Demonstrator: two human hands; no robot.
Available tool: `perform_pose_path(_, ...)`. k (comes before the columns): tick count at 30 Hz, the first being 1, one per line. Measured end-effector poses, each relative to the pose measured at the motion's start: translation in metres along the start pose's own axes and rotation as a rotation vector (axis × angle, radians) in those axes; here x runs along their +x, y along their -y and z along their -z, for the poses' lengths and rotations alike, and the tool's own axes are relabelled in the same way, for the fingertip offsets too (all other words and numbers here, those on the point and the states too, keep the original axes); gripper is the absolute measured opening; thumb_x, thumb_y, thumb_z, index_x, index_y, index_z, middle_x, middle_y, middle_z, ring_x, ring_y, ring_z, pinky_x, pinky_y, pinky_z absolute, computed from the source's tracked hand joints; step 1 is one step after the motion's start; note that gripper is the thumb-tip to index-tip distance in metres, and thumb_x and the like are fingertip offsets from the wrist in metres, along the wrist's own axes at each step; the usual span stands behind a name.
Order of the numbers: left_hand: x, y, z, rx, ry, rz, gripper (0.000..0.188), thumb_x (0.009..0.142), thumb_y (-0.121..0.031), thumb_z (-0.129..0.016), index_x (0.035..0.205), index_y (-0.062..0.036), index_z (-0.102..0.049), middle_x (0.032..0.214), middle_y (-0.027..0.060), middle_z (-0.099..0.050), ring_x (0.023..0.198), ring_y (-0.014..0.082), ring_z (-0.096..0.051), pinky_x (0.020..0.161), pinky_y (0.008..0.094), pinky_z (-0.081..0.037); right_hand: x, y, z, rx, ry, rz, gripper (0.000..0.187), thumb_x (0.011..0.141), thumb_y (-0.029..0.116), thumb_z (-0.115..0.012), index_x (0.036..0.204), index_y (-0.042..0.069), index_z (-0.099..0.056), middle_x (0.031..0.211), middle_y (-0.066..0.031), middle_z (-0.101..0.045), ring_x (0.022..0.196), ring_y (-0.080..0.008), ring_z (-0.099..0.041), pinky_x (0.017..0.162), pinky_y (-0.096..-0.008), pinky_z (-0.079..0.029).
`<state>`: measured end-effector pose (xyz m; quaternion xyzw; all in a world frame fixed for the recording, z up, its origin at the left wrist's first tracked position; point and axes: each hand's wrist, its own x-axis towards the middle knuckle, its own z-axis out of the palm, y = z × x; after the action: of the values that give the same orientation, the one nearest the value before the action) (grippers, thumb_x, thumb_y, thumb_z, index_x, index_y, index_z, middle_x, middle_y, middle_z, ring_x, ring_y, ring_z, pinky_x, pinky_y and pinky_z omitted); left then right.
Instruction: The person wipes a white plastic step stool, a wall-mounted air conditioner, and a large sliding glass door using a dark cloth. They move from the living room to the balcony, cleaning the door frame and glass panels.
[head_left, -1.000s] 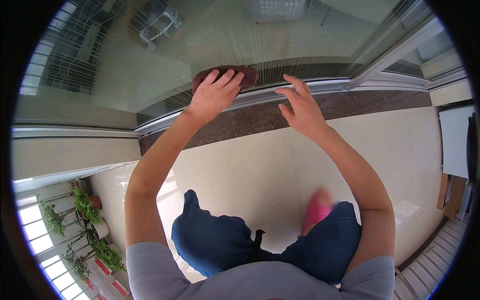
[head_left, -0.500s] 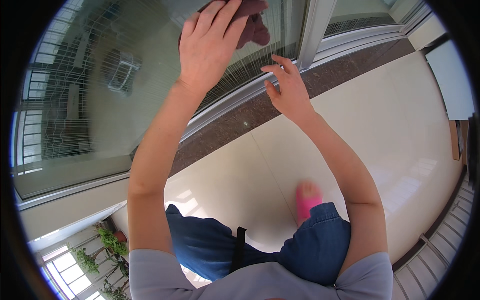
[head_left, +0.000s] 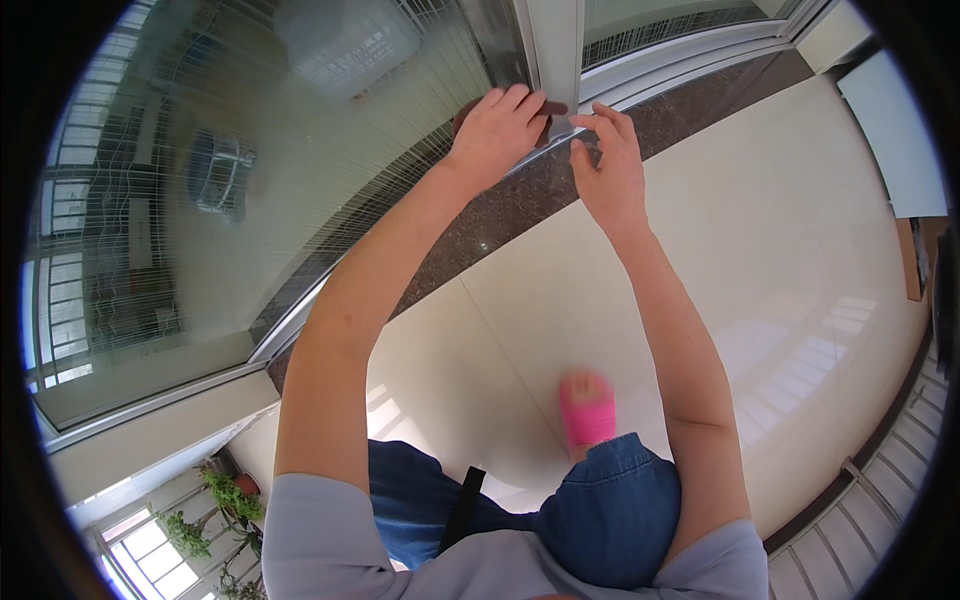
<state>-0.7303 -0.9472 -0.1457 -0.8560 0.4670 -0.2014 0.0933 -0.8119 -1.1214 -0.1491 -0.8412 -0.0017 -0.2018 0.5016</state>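
My left hand (head_left: 497, 138) lies over a dark maroon cloth (head_left: 464, 114), pressing it to the lower part of a ribbed glass door panel (head_left: 330, 190), close to the pale upright frame (head_left: 555, 50). Bits of the cloth stick out past the fingers on both sides; the rest is under the hand. Just to the right, my right hand (head_left: 615, 180) hovers by the foot of that frame, its fingers half bent and apart. It holds nothing that I can see.
Below the door runs a dark stone sill (head_left: 530, 200), then glossy cream floor tiles (head_left: 500, 320). A pink slipper (head_left: 588, 412) is on my foot. Potted plants (head_left: 232, 497) stand at the lower left, a metal railing (head_left: 880, 490) at the lower right. A white panel (head_left: 890, 130) rises at far right.
My left hand has brought the cloth down and to the right, from higher on the glass to the panel's lower corner. My right hand has shifted slightly right.
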Motion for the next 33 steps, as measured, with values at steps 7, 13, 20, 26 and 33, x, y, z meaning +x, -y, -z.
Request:
perform_pose_path(7, 0.073, 0.002, 0.013, 0.379, -0.165, 0.038, 0.041, 0.083, -0.019, -0.061, 0.123, -0.0126, -0.064, 0.138, 0.0029, -0.052, 0.134, 0.0222, -0.04, 0.115, 0.0403, -0.028, 0.017, -0.012, 0.009, -0.05, -0.118, 0.012, 0.026, 0.088, 0.005, -0.062, 0.113, 0.011, -0.064, 0.131, -0.0155, -0.052, 0.115, -0.0319, -0.053, 0.084, -0.0377, -0.049)
perform_pose_path(13, -0.082, -0.029, -0.073, 0.354, 0.434, -0.141, 0.028, 0.083, -0.03, -0.065, 0.104, -0.0172, -0.077, 0.141, 0.0033, -0.051, 0.137, 0.0263, -0.035, 0.114, 0.0446, -0.024, -0.015, -0.005, -0.008, -0.067, 0.063, -0.005, 0.025, 0.091, 0.003, -0.059, 0.115, 0.01, -0.064, 0.132, -0.0106, -0.051, 0.11, -0.025, -0.056, 0.086, -0.0351, -0.048)
perform_pose_path(20, -0.292, 0.009, -0.009, 0.326, 0.478, 0.002, 0.02, 0.081, -0.027, -0.065, 0.096, -0.021, -0.077, 0.129, -0.0029, -0.057, 0.129, 0.0228, -0.041, 0.106, 0.0399, -0.033, -0.04, 0.045, -0.093, -0.103, 0.354, 0.206, 0.023, 0.089, -0.002, -0.057, 0.11, 0.008, -0.062, 0.131, -0.0116, -0.054, 0.12, -0.0312, -0.053, 0.097, -0.0394, -0.045)
perform_pose_path(26, -0.427, 0.056, 0.141, -0.295, 0.227, 0.809, 0.033, 0.073, -0.012, -0.071, 0.106, -0.0163, -0.069, 0.114, 0.0019, -0.06, 0.113, 0.026, -0.05, 0.093, 0.0402, -0.042, -0.068, 0.214, -0.184, -0.001, 0.768, 0.512, 0.022, 0.086, -0.001, -0.06, 0.107, 0.004, -0.062, 0.129, -0.0143, -0.054, 0.12, -0.0343, -0.052, 0.097, -0.0424, -0.045)
perform_pose_path(33, -0.519, 0.059, 0.377, -0.54, -0.589, 1.568, 0.047, 0.071, 0.006, -0.066, 0.116, -0.0069, -0.062, 0.107, 0.0124, -0.063, 0.104, 0.0335, -0.057, 0.094, 0.039, -0.046, -0.115, 0.479, -0.221, 0.294, 1.147, 0.867, 0.026, 0.084, 0.004, -0.066, 0.11, 0.006, -0.064, 0.127, -0.0132, -0.054, 0.116, -0.033, -0.053, 0.088, -0.0408, -0.051)
